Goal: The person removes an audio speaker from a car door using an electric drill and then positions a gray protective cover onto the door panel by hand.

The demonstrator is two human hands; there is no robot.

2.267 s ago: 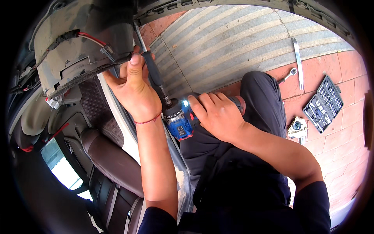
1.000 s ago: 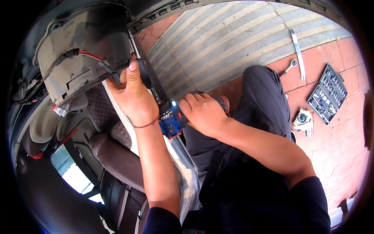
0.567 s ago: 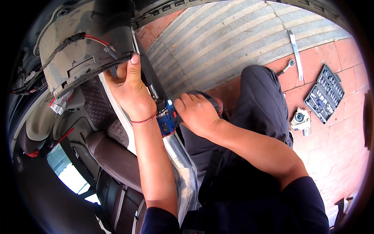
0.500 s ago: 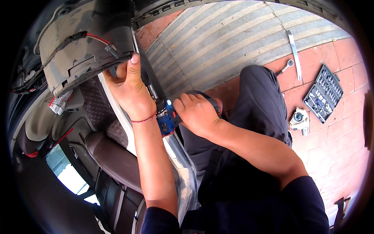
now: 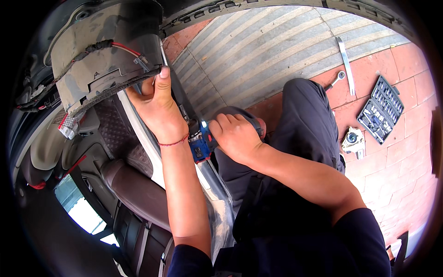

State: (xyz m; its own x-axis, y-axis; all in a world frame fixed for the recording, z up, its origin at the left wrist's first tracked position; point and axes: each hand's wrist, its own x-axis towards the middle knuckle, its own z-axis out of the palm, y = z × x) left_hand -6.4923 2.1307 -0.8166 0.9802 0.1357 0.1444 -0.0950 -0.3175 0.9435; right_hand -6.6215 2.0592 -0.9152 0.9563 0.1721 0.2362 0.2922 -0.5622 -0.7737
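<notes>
My left hand (image 5: pixel 159 108) is closed on the lower edge of a dusty dark dashboard-like panel (image 5: pixel 108 57). The thumb lies at the panel's corner, while the other fingers are partly hidden behind the edge. My right hand (image 5: pixel 237 137) is wrapped round a blue-and-black cordless power tool (image 5: pixel 200 147), just right of my left wrist. A thin metal rod (image 5: pixel 164 53) shows beside the panel's right end; whether it joins the tool is hidden by my left hand. Red and black wires with a connector (image 5: pixel 140 61) hang across the panel's face.
Brown car seats (image 5: pixel 138 191) and a pale door sill (image 5: pixel 145 143) lie to the left. On the red paving at right are a socket set case (image 5: pixel 380 111), a ratchet (image 5: pixel 339 77), a flat metal bar (image 5: pixel 346 67) and a metal housing part (image 5: pixel 353 141). My bent knee (image 5: pixel 307 101) is between.
The view has shifted slightly, and the panel with my left hand appears a little lower and further right. Both hands keep their holds.
</notes>
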